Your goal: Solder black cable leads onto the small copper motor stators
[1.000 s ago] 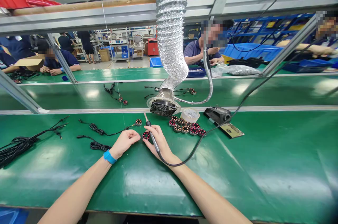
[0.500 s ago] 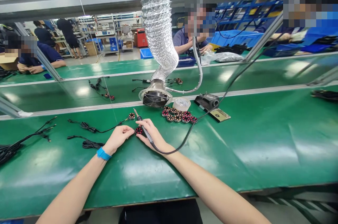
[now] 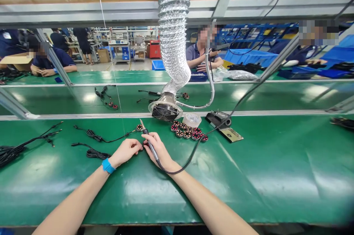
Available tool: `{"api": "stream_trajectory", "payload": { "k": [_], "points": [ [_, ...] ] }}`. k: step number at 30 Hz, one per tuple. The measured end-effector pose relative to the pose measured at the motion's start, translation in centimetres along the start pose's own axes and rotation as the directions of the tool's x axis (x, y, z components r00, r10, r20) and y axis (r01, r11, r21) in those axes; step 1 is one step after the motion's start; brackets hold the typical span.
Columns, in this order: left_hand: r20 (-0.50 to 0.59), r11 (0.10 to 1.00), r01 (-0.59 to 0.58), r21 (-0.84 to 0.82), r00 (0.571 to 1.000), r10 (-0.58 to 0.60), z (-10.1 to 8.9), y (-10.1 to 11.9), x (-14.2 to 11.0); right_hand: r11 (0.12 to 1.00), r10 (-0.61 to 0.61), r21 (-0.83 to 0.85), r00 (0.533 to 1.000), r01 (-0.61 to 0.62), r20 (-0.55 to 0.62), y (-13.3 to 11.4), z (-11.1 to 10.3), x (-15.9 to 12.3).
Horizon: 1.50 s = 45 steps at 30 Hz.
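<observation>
My right hand (image 3: 159, 152) is closed around a soldering iron (image 3: 152, 151), its tip pointing up and away from me. The thumb and fingers of that hand also touch a small round red-and-black motor stator (image 3: 145, 142), mostly covered by the fingers. My left hand (image 3: 127, 151), with a blue band on the wrist, is pinched close against the stator's left side; what lies between its fingertips is hidden. Just beyond the hands is another stator (image 3: 139, 127) joined to a black cable (image 3: 110, 140). A second coiled cable (image 3: 97, 153) runs up to my left hand.
A fume extractor fan (image 3: 165, 112) hangs from a silver duct over the green bench. Several stators (image 3: 188, 131), a tape roll (image 3: 191, 120) and an iron stand (image 3: 219, 120) are right of it. A cable bundle (image 3: 11, 155) lies left. Co-workers sit across the bench.
My view has tilted upward, so the bench sits lower in the picture. My fingers now cover more of the red-and-black stator. The soldering iron stays in my right hand.
</observation>
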<state>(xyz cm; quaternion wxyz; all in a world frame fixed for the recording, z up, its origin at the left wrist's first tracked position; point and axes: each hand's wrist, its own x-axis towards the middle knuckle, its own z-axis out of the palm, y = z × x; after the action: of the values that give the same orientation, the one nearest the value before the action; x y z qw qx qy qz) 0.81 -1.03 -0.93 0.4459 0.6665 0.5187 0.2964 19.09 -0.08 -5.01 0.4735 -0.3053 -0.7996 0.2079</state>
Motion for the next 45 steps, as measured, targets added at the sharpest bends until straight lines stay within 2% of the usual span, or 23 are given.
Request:
{"api": "stream_trajectory", "payload": {
  "k": [2, 4, 6, 8, 11, 13, 16, 19, 21, 24, 27, 30, 34, 36, 39, 42, 45],
  "points": [
    [0.028, 1.000, -0.020, 0.005, 0.999, 0.019, 0.0, -0.2, 0.0, 1.000, -0.006, -0.013, 1.000, 0.006, 0.010, 0.1, -0.1, 0.0],
    [0.059, 0.999, 0.018, -0.042, 0.998, -0.015, 0.1, -0.1, 0.0, 1.000, -0.008, -0.011, 1.000, 0.009, 0.019, 0.0, 0.0, -0.1],
    [0.091, 0.985, 0.091, -0.143, 0.993, -0.079, 0.3, 0.1, 0.0, 1.000, 0.008, 0.018, 1.000, -0.008, -0.005, -0.3, 0.2, -0.2],
    [0.093, 0.955, 0.129, -0.268, 0.990, -0.108, 0.6, 0.3, 0.0, 0.997, 0.045, 0.063, 0.996, -0.040, -0.079, -0.9, 0.5, -0.2],
    [0.005, 0.918, 0.095, -0.386, 0.995, -0.101, 1.1, 0.5, 0.1, 0.993, 0.094, 0.091, 0.977, -0.077, -0.192, -2.0, 1.0, -0.2],
    [-0.064, 0.912, 0.071, -0.404, 0.992, -0.106, 1.4, 0.5, 0.2, 0.992, 0.109, 0.092, 0.969, -0.091, -0.222, -2.5, 1.2, 0.0],
    [-0.101, 0.924, 0.053, -0.378, 0.990, -0.099, 1.4, 0.2, 0.5, 0.990, 0.116, 0.107, 0.964, -0.092, -0.240, -2.8, 1.4, 0.3],
    [-0.138, 0.957, 0.051, -0.286, 0.986, -0.094, 0.4, -0.3, 0.7, 0.990, 0.107, 0.115, 0.961, -0.080, -0.254, -2.5, 1.3, 0.5],
    [-0.264, 0.977, 0.011, -0.214, 0.962, -0.068, -0.8, -0.5, 0.7, 0.992, 0.095, 0.099, 0.961, -0.071, -0.260, -2.3, 1.1, 0.7],
    [-0.465, 0.979, -0.108, -0.172, 0.885, 0.016, -2.6, -0.4, 0.5, 0.996, 0.085, 0.063, 0.959, -0.070, -0.269, -2.1, 0.8, 0.9],
    [-0.523, 0.978, -0.178, -0.108, 0.847, 0.097, -3.3, 0.2, 0.2, 0.996, 0.088, 0.004, 0.947, -0.091, -0.308, -2.0, 0.5, 0.9],
    [-0.475, 0.985, -0.150, 0.084, 0.863, 0.172, -2.7, 0.8, -0.5, 0.994, 0.059, -0.066, 0.933, -0.088, -0.355, -2.1, 0.3, 0.9],
    [-0.300, 0.955, -0.173, 0.241, 0.923, 0.243, -1.1, 1.1, -1.6, 0.989, -0.002, -0.136, 0.917, -0.057, -0.400, -2.3, 0.1, 0.7],
    [-0.222, 0.932, -0.214, 0.293, 0.933, 0.284, -0.4, 1.0, -2.0, 0.988, -0.011, -0.144, 0.906, -0.055, -0.423, -2.3, -0.3, 0.6],
    [-0.149, 0.849, -0.281, 0.447, 0.913, 0.380, 0.2, 0.6, -2.3, 0.990, -0.023, -0.135, 0.892, -0.043, -0.451, -2.2, -1.1, 0.5],
    [-0.087, 0.692, -0.327, 0.643, 0.867, 0.491, 0.7, 0.0, -2.4, 0.989, -0.036, -0.143, 0.881, -0.036, -0.471, -2.2, -1.8, 0.4],
    [-0.041, 0.555, -0.347, 0.756, 0.821, 0.570, 1.2, -0.5, -2.3, 0.984, -0.026, -0.166, 0.875, -0.063, -0.484, -2.0, -2.0, 0.0]
  ]
}}
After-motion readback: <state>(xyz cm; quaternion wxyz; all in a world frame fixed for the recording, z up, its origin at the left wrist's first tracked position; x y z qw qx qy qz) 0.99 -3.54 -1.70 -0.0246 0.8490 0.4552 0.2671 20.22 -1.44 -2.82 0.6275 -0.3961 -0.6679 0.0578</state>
